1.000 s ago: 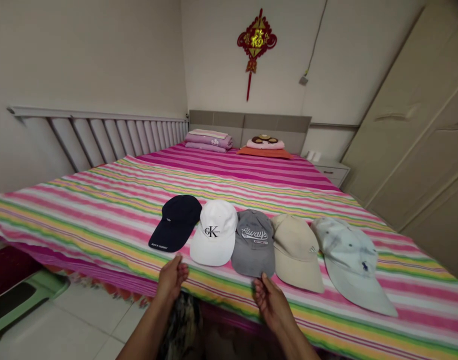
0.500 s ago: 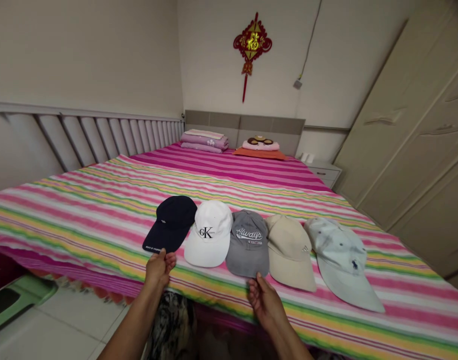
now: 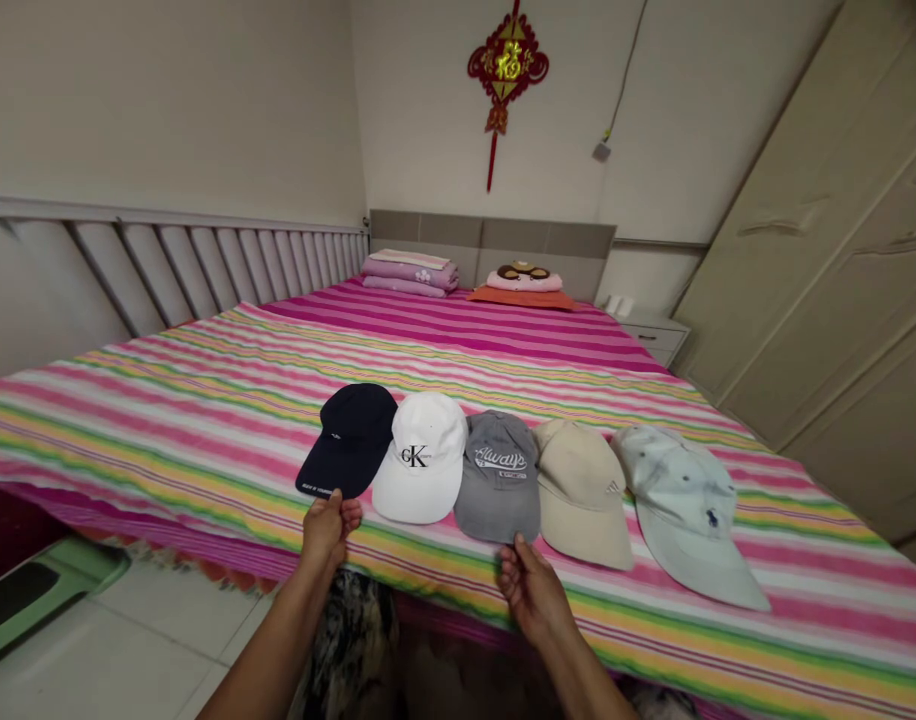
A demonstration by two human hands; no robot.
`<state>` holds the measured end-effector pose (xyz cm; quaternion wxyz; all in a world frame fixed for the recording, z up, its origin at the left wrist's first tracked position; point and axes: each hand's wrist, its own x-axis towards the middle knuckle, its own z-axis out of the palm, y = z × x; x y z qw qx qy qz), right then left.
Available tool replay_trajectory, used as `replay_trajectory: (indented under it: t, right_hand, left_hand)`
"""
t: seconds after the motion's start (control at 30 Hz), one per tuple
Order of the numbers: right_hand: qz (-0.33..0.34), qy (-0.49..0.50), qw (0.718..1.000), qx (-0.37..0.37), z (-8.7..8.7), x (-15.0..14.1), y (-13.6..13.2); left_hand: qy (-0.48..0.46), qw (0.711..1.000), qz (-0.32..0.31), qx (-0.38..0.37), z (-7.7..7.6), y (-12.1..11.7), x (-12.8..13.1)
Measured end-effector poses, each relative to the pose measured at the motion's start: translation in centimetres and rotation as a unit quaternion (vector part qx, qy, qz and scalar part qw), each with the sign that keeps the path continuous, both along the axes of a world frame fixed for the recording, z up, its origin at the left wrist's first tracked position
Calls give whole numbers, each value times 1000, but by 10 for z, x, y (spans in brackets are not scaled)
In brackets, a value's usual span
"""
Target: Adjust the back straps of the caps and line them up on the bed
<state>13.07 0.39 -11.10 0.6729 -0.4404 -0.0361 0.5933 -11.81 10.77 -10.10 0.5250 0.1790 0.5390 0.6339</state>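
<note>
A person's left hand [image 3: 327, 530] and right hand [image 3: 533, 590] rise over the near edge of a bed with a rainbow-striped sheet [image 3: 203, 430], where 5 baseball caps lie side by side in 1 row. From left to right: a navy cap [image 3: 349, 437], a white CK cap [image 3: 420, 455], a grey "Always" cap [image 3: 497, 478], a beige cap [image 3: 582, 497] and a pale blue cap [image 3: 683, 510] with a small dark logo.

Both forearms angle up from the bottom of the view. The left hand stands nearly upright, its fingers [image 3: 338, 508] loosely parted at the lower edge of the navy cap's brim; whether they touch it is hard to tell, and they show no hold on it. The right hand, palm turned up and inward, sits just below the grey cap's front edge, its fingers [image 3: 518, 557] open and empty.

Beyond the caps, folded bedding [image 3: 409, 273] and a pillow [image 3: 524, 283] rest against the headboard [image 3: 492, 240], below a red knot ornament [image 3: 507, 70] on the wall.
</note>
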Motion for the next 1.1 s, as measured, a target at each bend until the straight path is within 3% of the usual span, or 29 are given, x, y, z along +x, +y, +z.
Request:
replay_trajectory:
  t: [0.57,0.77,0.87,0.93,1.03,1.1]
  right_hand:
    - [18,-16,1000,4,0,1,-1]
    - [73,-55,996,-1,4,1,-13]
    - [102,-101,990,2,2,3,-23]
    - [112,-145,983,5,-1,4,-30]
    - [115,-208,971,12,-1,10,-41]
    - [99,-282,954,32,8,16,-51]
  left_hand:
    - [5,1000,-14,-19,4,-2,-1]
    - [-7,999,-25,-29,-1,-29,13]
    - [0,995,-95,-26,-17,-56,33]
    - [35,977,-207,-27,-31,-73,47]
    - [150,912,-380,-16,-41,-93,63]
    - [267,861,-428,61,-32,-100,69]
